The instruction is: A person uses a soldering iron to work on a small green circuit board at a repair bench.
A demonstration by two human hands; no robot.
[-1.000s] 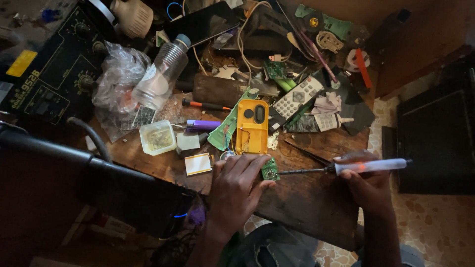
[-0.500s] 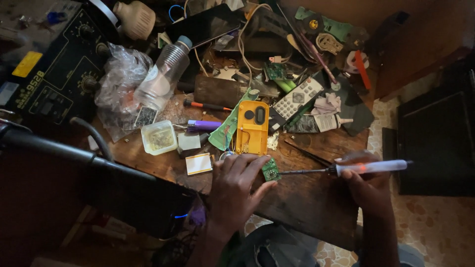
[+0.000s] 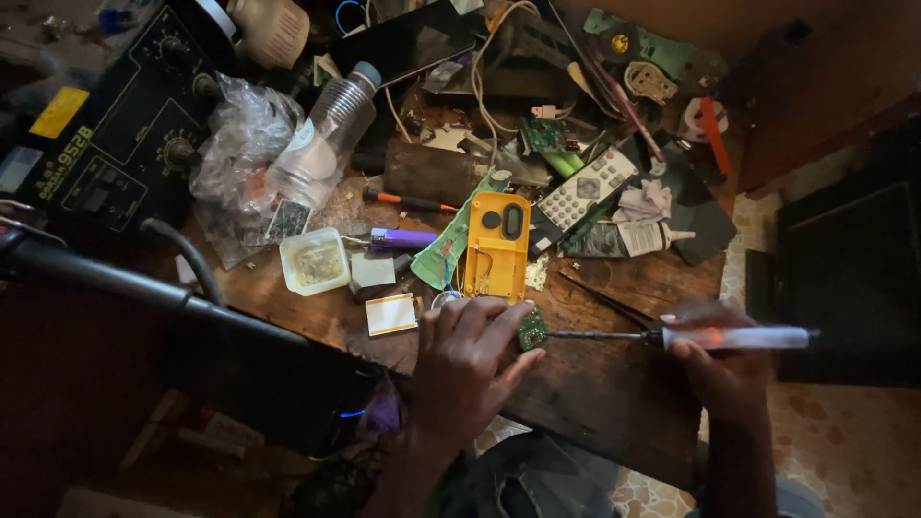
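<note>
Small green circuit board (image 3: 532,332): lies flat on the wooden bench top (image 3: 614,393), near its front edge, just in front of the yellow plastic casing (image 3: 497,247).

Left hand (image 3: 462,364): palm down over the bench, fingers loosely spread; fingertips and thumb pinch the left side of the circuit board and pin it in place.

Soldering iron (image 3: 686,337): lies level, right of the circuit board, its dark metal tip meeting the board's right edge; white handle with a reddish glow near the grip.

Right hand (image 3: 715,360): fingers curled together round the handle of the soldering iron, thumb beneath it.

Yellow plastic casing: opened shell, upright oblong, two dark oval holes near its far end, thin wires inside.

Items left of the casing: purple lighter (image 3: 403,239), square translucent tub (image 3: 314,261), two pale square labels (image 3: 391,314), red-handled screwdriver (image 3: 408,201).

Items behind and left of the casing: clear plastic bottle (image 3: 326,134) on its side upon a crumpled plastic bag (image 3: 235,153); black rework station (image 3: 110,134) with dials at the far-left corner.

Items right of the casing: grey keypad (image 3: 587,189), crumpled paper scraps (image 3: 645,206), dark tweezers (image 3: 600,294) lying on the wood.

Items behind the casing: tangle of green boards, cables and dark device parts; detail cannot be told.
</note>
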